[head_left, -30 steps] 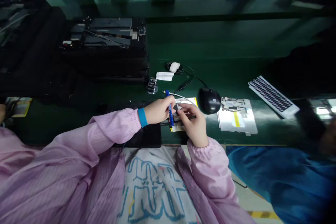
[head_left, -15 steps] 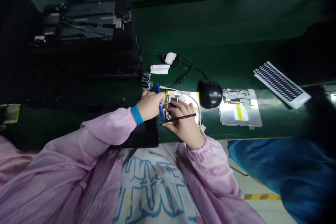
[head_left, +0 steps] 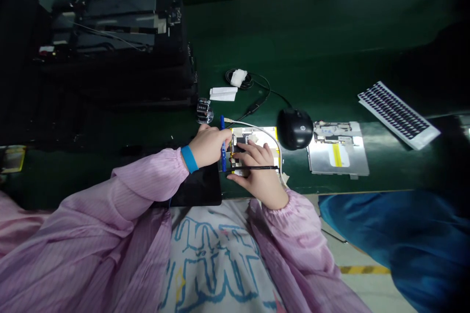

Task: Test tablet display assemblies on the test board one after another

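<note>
Along the near edge of the green workbench (head_left: 312, 24), we have both hands close together, just apart, over a small circuit board (head_left: 253, 136) edged in yellow, which lies directly in front of us. Our left hand (head_left: 209, 149), with a blue wristband (head_left: 189, 159), is closed around a blue-handled tool (head_left: 222, 144) standing upright at the board's left edge. Our right hand (head_left: 260, 171) pinches a thin black rod (head_left: 253, 168) lying across the board's near side, its fingers (head_left: 255, 149) curled onto the board. A white cable (head_left: 266, 132) arcs over the board. Beside it sit a black HP mouse (head_left: 294, 129) and a metal plate (head_left: 338, 151). Farther off lie a tally counter (head_left: 204, 111), a white paper (head_left: 223, 93) and a stack of black panels (head_left: 117, 49). A co-worker's blue sleeve (head_left: 385, 244) fills the lower right.
</note>
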Demonstrator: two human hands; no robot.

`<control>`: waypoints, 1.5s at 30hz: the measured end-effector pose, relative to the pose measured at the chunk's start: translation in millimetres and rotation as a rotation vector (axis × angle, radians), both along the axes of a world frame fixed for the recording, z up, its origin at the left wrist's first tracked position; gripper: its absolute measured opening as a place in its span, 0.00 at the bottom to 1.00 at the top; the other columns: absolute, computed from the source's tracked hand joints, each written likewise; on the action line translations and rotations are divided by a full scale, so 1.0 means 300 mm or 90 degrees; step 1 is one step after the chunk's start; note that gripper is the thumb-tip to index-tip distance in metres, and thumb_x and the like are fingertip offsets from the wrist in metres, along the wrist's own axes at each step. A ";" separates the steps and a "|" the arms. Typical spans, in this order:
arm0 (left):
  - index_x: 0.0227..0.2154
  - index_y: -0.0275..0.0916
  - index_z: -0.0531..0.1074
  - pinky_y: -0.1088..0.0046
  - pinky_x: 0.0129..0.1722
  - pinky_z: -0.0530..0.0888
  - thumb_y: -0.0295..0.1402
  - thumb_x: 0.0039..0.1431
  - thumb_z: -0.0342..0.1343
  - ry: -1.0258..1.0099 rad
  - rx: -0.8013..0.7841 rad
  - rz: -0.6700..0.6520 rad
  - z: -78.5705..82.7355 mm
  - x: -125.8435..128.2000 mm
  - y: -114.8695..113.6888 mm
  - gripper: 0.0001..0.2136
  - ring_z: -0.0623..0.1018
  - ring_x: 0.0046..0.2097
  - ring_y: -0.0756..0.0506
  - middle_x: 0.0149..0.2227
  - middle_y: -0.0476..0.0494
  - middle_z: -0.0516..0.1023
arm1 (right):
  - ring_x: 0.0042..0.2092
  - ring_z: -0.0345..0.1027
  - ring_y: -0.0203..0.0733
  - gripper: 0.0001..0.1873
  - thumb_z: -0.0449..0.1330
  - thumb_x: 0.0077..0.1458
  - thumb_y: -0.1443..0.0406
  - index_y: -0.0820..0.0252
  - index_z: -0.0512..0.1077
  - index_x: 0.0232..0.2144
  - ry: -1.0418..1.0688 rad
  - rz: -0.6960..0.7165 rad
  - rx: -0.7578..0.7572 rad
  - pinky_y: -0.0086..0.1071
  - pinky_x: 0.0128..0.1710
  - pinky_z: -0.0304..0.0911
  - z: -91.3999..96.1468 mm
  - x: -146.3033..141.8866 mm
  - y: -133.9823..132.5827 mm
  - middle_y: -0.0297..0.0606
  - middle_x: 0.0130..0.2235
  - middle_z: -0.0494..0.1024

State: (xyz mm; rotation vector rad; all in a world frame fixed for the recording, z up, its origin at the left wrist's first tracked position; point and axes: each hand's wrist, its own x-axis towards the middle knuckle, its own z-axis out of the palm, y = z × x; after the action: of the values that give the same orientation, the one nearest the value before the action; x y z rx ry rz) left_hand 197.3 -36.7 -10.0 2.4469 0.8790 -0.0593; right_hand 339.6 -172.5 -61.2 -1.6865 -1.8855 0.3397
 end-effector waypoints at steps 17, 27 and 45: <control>0.26 0.36 0.64 0.66 0.45 0.60 0.25 0.52 0.51 0.019 -0.029 0.046 0.014 0.015 -0.002 0.02 0.71 0.30 0.48 0.25 0.50 0.72 | 0.61 0.57 0.57 0.22 0.62 0.52 0.51 0.56 0.69 0.45 -0.009 0.001 0.002 0.59 0.62 0.44 0.005 0.000 0.000 0.45 0.56 0.69; 0.26 0.36 0.65 0.66 0.43 0.60 0.25 0.53 0.51 0.043 -0.016 0.037 0.017 0.019 -0.001 0.03 0.71 0.31 0.48 0.25 0.49 0.73 | 0.60 0.58 0.57 0.24 0.63 0.51 0.50 0.57 0.68 0.45 -0.020 0.003 0.023 0.58 0.61 0.45 -0.001 0.001 0.002 0.45 0.55 0.70; 0.26 0.36 0.67 0.69 0.41 0.59 0.23 0.50 0.53 -0.003 -0.020 -0.003 -0.002 0.005 0.004 0.02 0.70 0.31 0.49 0.27 0.51 0.75 | 0.60 0.58 0.57 0.24 0.64 0.50 0.50 0.57 0.69 0.45 -0.010 0.010 0.033 0.59 0.61 0.46 -0.001 0.003 0.002 0.45 0.55 0.70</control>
State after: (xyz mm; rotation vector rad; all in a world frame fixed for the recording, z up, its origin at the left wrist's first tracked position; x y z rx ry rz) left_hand 198.8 -35.3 -10.5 2.4194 0.8651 -0.0685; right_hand 340.4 -171.8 -61.3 -1.6463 -1.9032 0.2815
